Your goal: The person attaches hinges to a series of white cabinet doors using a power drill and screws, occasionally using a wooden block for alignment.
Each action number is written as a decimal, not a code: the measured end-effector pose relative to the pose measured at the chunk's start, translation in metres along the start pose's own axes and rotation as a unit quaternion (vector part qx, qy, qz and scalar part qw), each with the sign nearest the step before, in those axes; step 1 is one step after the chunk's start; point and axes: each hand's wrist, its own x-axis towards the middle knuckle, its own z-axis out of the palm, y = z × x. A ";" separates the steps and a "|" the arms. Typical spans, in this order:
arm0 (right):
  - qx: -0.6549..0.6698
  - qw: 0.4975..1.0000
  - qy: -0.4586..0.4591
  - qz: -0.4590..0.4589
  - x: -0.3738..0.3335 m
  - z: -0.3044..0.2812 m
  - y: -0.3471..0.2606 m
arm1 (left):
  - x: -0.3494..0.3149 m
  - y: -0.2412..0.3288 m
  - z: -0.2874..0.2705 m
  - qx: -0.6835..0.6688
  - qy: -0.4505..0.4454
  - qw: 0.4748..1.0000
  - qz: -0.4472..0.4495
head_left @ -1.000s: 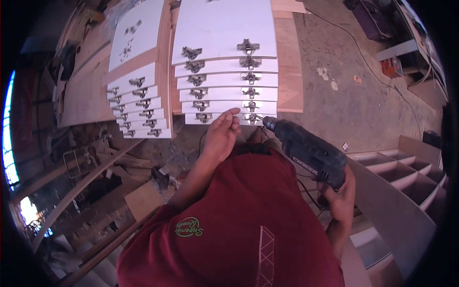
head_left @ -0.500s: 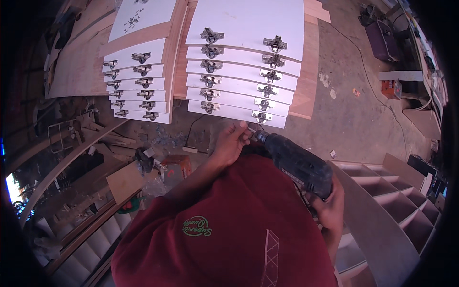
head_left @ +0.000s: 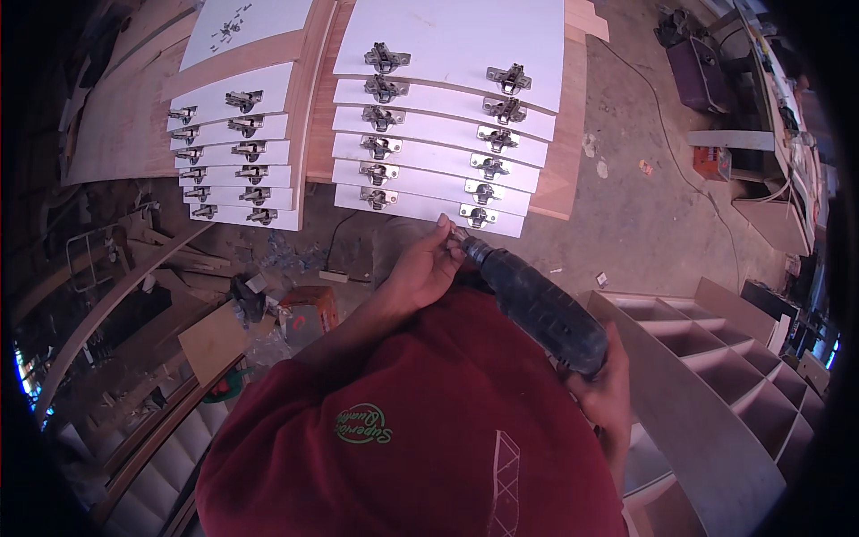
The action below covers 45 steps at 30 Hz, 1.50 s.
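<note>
A dark power drill is in my right hand, its chuck pointing up and left toward the stacked panels. My left hand is at the bit end, fingers pinched together around the tip; whatever they hold there is too small to make out. Just beyond my fingertips lies the nearest white panel of a stepped stack. Metal cabinet hinges sit in two columns on it, the closest being a hinge at the right and a hinge at the left.
Another stack of white panels with hinges stands to the left. Loose screws lie on a white board behind it. A wooden shelf unit is at the right, an orange crate at the left. A cable crosses the floor.
The panels and stacks have shifted slightly left and up in the view. My left hand and the drill remain together at the bit tip, a little closer to the nearest panel's edge.
</note>
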 end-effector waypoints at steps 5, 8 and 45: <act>0.012 1.000 0.013 0.023 0.001 0.008 -0.003 | -0.001 -0.001 0.000 -0.019 -0.004 1.000 0.002; 0.011 0.998 0.032 0.051 0.001 0.007 -0.013 | 0.001 -0.003 0.005 -0.025 -0.008 1.000 0.011; -0.420 0.904 -0.036 -0.071 0.073 0.039 -0.123 | 0.066 -0.051 -0.040 0.386 0.068 0.909 0.145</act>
